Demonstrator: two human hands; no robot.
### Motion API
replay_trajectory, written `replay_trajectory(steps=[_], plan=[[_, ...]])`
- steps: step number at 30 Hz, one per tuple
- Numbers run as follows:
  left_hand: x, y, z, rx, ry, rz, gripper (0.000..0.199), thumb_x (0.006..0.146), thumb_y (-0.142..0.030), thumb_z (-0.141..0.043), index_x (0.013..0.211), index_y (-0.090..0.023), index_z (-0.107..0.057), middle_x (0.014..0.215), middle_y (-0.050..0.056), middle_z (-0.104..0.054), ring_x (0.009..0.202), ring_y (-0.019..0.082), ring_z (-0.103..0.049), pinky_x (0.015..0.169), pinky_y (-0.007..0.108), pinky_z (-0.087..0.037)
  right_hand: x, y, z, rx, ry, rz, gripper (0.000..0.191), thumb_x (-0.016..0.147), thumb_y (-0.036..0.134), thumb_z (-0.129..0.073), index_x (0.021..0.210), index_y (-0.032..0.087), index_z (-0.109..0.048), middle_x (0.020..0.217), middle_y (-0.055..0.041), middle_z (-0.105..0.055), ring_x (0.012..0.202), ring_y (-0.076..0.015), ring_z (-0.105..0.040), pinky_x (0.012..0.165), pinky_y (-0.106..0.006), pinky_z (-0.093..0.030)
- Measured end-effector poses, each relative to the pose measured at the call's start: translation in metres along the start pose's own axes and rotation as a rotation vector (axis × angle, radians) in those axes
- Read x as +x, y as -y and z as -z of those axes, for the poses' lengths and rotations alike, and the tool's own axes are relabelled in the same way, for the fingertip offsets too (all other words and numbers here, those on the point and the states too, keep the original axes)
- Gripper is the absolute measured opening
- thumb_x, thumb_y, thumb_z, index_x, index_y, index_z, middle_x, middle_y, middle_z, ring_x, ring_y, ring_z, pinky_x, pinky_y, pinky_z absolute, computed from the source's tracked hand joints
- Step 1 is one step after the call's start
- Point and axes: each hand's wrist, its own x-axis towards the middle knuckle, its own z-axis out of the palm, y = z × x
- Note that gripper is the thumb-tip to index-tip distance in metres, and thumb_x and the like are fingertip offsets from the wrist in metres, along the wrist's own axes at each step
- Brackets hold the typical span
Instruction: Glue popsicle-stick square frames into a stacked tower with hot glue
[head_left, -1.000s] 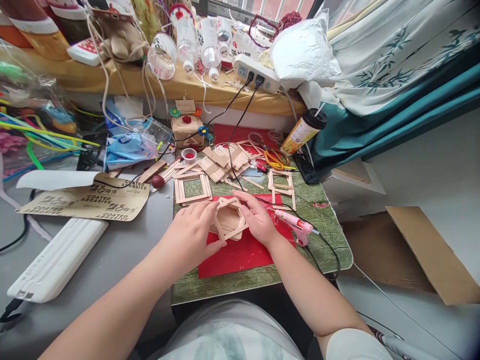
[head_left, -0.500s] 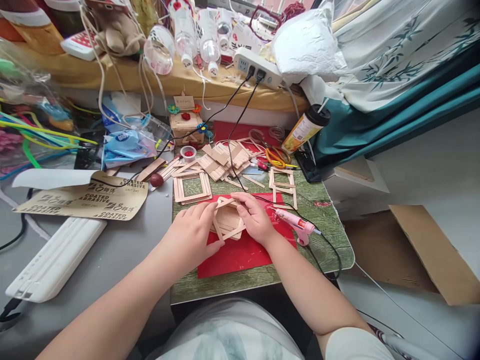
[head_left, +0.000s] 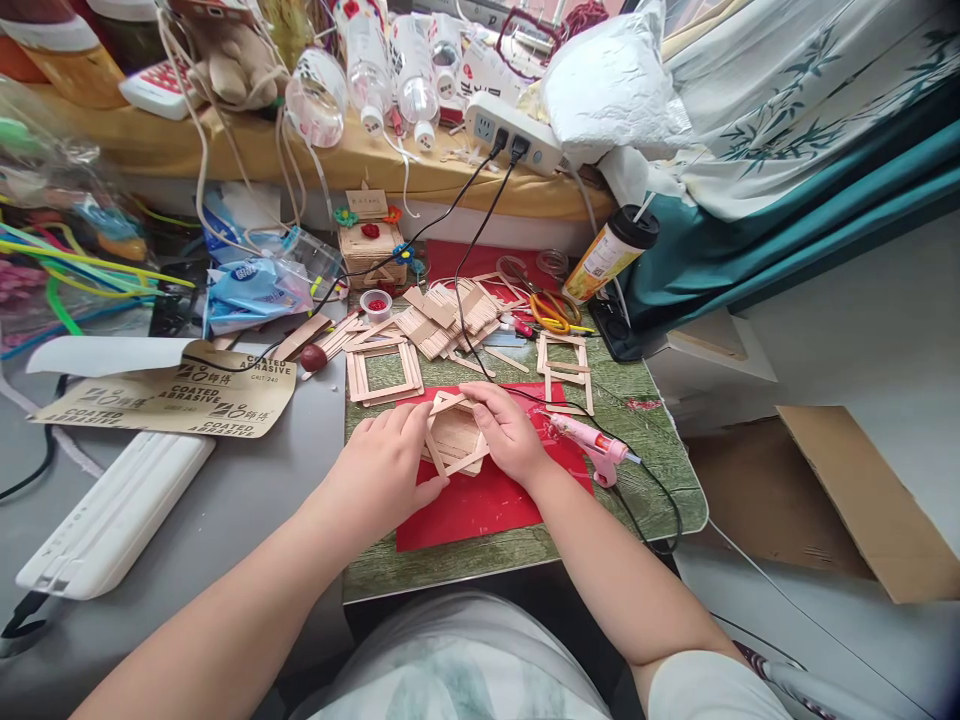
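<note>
Between my hands lies a small popsicle-stick frame (head_left: pixel 466 461) of several sides, set over a flat wooden stick panel (head_left: pixel 456 436) on the red sheet (head_left: pixel 480 515). My left hand (head_left: pixel 394 455) is closed on the frame's left side, thumb at the lower corner and fingers at the upper left. The right side is gripped by my right hand (head_left: pixel 510 430), its fingers curled over the upper right corner. Part of the frame is hidden under the fingers. A pink glue gun (head_left: pixel 592 445) lies just right of my right hand.
Two stick frames, one at the left (head_left: pixel 384 370) and one at the right (head_left: pixel 566 370), flank a pile of popsicle sticks (head_left: pixel 457 318). Behind are scissors (head_left: pixel 551 312) and a drink cup (head_left: pixel 611 255). Sandpaper (head_left: pixel 169 395) lies left. A black cable (head_left: pixel 465 300) crosses the table.
Both hands keep their hold on the stick frame, nearly still. The whole view has shifted very slightly.
</note>
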Motion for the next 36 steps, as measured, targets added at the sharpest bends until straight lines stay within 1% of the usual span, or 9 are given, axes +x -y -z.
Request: replay_trajectory(steps=[5,10,19,27,31,36], plan=[[-0.0008,-0.0008,-0.0010,0.015,-0.008,0.008,0.081,0.091,-0.041,-0.081,0.159,-0.017,-0.045,0.139,0.021,-0.068,0.126,0.041,-0.068,0.101,0.051,-0.054,0.0000,-0.0027,-0.0017,0.005,-0.001,0.003,0.040,0.115,0.049,-0.046,0.142,0.033,-0.070,0.143,-0.0097,-0.070,0.141,-0.0271,-0.062,0.125,-0.051,-0.049],[-0.0007,0.0004,-0.0041,0.011,-0.029,-0.002,0.081,0.090,-0.044,-0.082,0.157,-0.016,-0.046,0.142,0.021,-0.067,0.128,0.041,-0.067,0.101,0.050,-0.055,0.0005,-0.0040,-0.0031,-0.001,0.003,0.031,0.038,0.116,0.045,-0.045,0.142,0.032,-0.070,0.141,-0.0098,-0.070,0.139,-0.0268,-0.062,0.124,-0.051,-0.049],[0.0012,-0.0015,0.0004,0.053,-0.008,0.003,0.081,0.089,-0.046,-0.083,0.156,-0.018,-0.048,0.139,0.019,-0.068,0.123,0.040,-0.069,0.098,0.050,-0.055,0.0009,-0.0071,-0.0042,0.002,-0.006,0.039,0.041,0.116,0.050,-0.043,0.139,0.032,-0.073,0.140,-0.0100,-0.070,0.140,-0.0275,-0.062,0.125,-0.052,-0.049],[0.0021,0.0001,-0.0012,0.038,-0.008,-0.001,0.075,0.089,-0.046,-0.083,0.152,-0.018,-0.052,0.138,0.018,-0.066,0.123,0.039,-0.068,0.096,0.048,-0.055,0.0010,-0.0062,-0.0042,-0.021,0.004,0.055,0.039,0.116,0.046,-0.045,0.141,0.033,-0.072,0.141,-0.0105,-0.069,0.139,-0.0286,-0.062,0.124,-0.053,-0.049],[0.0023,-0.0002,-0.0022,0.030,-0.017,-0.003,0.071,0.088,-0.045,-0.082,0.148,-0.018,-0.054,0.133,0.017,-0.066,0.121,0.039,-0.068,0.094,0.049,-0.055,0.0014,-0.0076,-0.0046,-0.022,-0.001,0.057,0.038,0.116,0.044,-0.046,0.139,0.031,-0.073,0.140,-0.0110,-0.069,0.138,-0.0278,-0.063,0.123,-0.051,-0.050],[0.0032,-0.0036,-0.0018,0.028,-0.013,0.012,0.064,0.088,-0.041,-0.081,0.142,-0.017,-0.057,0.126,0.016,-0.066,0.117,0.038,-0.067,0.095,0.048,-0.055,0.0006,-0.0079,-0.0048,-0.023,-0.005,0.038,0.040,0.116,0.044,-0.044,0.140,0.033,-0.073,0.142,-0.0104,-0.069,0.139,-0.0277,-0.063,0.124,-0.052,-0.049]])
